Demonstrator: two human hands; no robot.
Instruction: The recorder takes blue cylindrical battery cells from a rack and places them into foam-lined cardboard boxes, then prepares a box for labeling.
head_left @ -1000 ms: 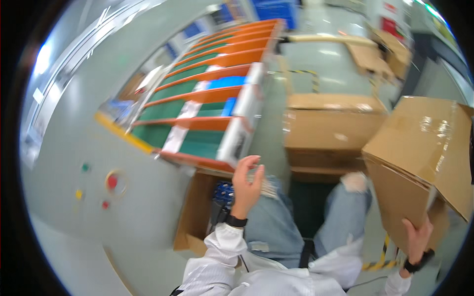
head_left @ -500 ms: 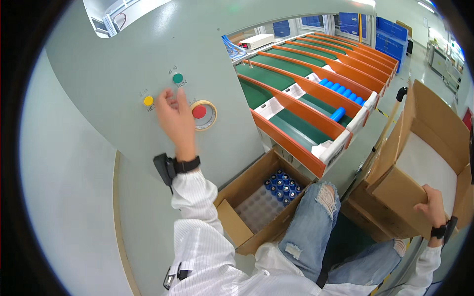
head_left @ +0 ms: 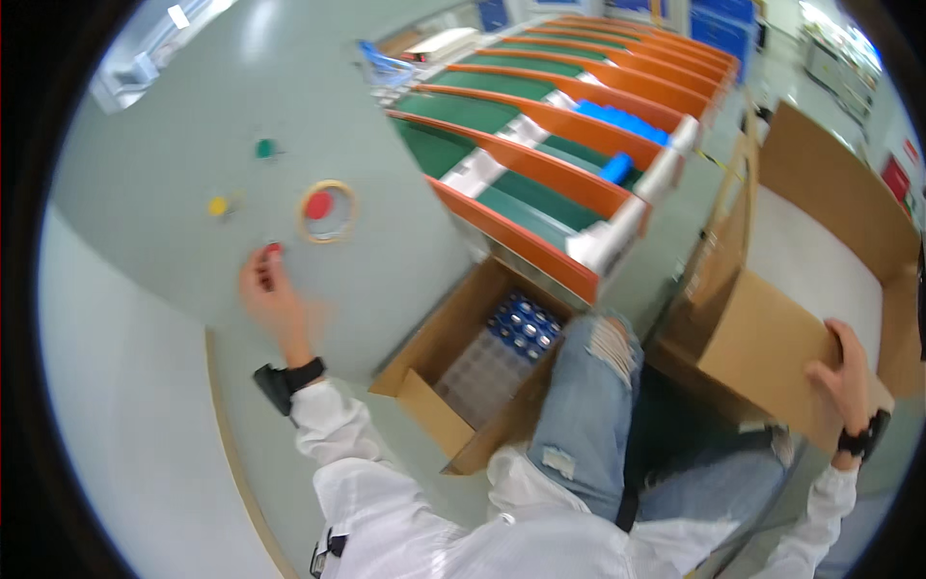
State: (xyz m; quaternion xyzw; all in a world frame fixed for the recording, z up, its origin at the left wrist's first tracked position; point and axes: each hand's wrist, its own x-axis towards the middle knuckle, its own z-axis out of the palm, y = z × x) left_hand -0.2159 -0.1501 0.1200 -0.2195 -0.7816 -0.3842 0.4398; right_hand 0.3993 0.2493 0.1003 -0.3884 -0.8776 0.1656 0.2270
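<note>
Red btn point(head_left: 275, 248) at L hand point(head_left: 271, 292), arm point(head_left: 333, 420) outstretched, can't tell grip; R hand point(head_left: 846, 384) clamped on cardboard box point(head_left: 767, 343) edge.

Single head-worn fisheye, facing down, close above hands point(head_left: 847, 378).

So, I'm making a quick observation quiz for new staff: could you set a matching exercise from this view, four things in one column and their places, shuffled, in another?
Things
1. Left hand
2. Right hand
3. Tape ring
4. Packed blue cylinders

Places
A. Around the larger red button on the grey panel
B. Inside the lower carton, beside the left leg
C. Against the tilted carton on the right
D. At the small red button

Right pairs: 1-D, 2-C, 3-A, 4-B
</note>
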